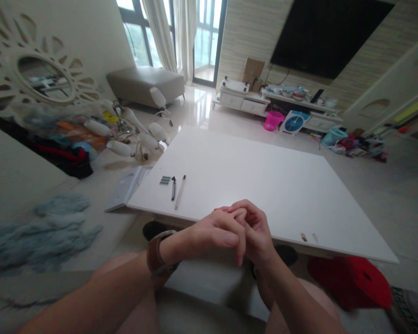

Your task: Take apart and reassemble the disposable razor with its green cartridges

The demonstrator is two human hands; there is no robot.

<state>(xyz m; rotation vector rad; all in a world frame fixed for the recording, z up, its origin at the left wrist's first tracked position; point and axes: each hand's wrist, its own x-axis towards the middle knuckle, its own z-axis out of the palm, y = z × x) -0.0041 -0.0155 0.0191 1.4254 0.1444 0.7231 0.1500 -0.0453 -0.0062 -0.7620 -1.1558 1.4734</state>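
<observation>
My left hand [214,232], with a brown-strapped watch [156,254] on its wrist, meets my right hand [258,229] over the near edge of the white table [264,176]. The right fingers are bent around the left fingers. My left thumb is free and a left finger hangs loosely downward; no object shows in either hand. Left of them on the tabletop lie a slim dark-handled tool [173,189], a long thin grey stick with a dark tip [180,192] and several short dark pieces [165,180]. A small brown piece [303,237] and a small clear piece [315,238] lie to the right.
A red stool-like object [351,283] stands by the table's near right side. White lamp shades [120,148] on a fixture and a bluish fluffy cloth [52,232] are on the left floor. Beyond the table are a pink basket [273,120] and a blue-and-white fan [294,122].
</observation>
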